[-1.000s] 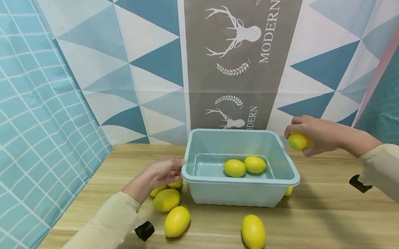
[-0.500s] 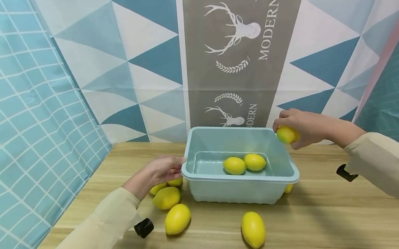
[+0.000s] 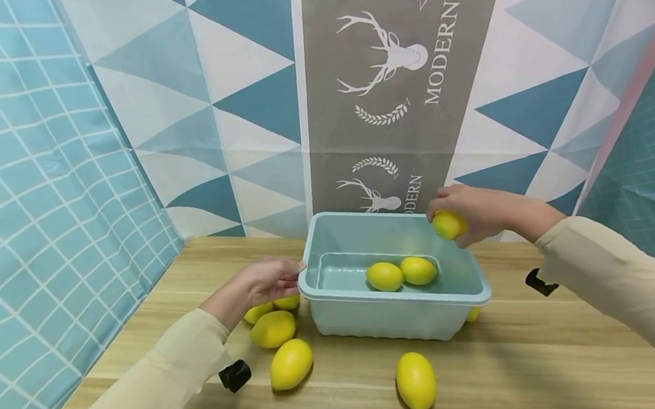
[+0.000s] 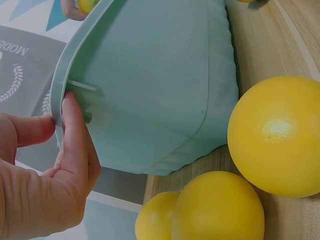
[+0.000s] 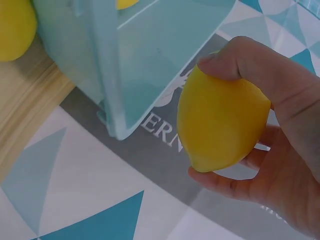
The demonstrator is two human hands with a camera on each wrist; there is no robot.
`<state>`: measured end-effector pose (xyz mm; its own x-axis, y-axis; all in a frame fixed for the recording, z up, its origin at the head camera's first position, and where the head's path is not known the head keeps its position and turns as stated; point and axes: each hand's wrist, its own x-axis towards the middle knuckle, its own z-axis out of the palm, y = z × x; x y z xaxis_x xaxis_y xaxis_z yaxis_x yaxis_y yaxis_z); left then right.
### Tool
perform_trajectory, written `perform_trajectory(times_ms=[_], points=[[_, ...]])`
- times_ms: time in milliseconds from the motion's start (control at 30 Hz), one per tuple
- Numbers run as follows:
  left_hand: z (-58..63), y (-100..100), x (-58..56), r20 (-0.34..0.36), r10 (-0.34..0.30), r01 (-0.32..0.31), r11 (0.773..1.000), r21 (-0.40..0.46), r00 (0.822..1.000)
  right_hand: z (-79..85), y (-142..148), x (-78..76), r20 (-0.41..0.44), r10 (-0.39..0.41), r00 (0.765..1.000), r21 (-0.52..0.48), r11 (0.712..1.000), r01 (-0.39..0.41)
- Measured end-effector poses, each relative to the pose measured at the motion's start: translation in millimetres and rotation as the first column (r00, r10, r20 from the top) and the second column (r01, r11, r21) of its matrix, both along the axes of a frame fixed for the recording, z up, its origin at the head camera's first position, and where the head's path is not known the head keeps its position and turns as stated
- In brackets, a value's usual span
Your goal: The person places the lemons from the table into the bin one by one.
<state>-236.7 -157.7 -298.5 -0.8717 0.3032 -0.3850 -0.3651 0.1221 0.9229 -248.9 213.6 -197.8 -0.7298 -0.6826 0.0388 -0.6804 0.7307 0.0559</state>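
While my right hand (image 3: 478, 209) grips one lemon (image 3: 449, 225) near the back right corner of the bin (image 3: 383, 321), my left hand (image 3: 267, 281) pinches its left rim; lemon looks smooth, firm, likely light, maybe slippery, best held round its fat middle

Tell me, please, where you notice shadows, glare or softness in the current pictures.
Head view: a soft-edged shadow falls across the wood-grain table at lower right; left wrist view: a bright glare spot marks the lemon at the right edge; right wrist view: the near rim of the blue plastic bin looks soft, the lemon in the right hand somewhat clearer.
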Motion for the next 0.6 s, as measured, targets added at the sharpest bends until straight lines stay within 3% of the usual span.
perform_trajectory(times_ms=[600], points=[[-2.7,-1,-0.9,0.004,0.014,-0.014,1.0,0.008,1.0,-2.3,-22,-18.4,0.02,0.039,0.999,0.038,0.998,-0.039]])
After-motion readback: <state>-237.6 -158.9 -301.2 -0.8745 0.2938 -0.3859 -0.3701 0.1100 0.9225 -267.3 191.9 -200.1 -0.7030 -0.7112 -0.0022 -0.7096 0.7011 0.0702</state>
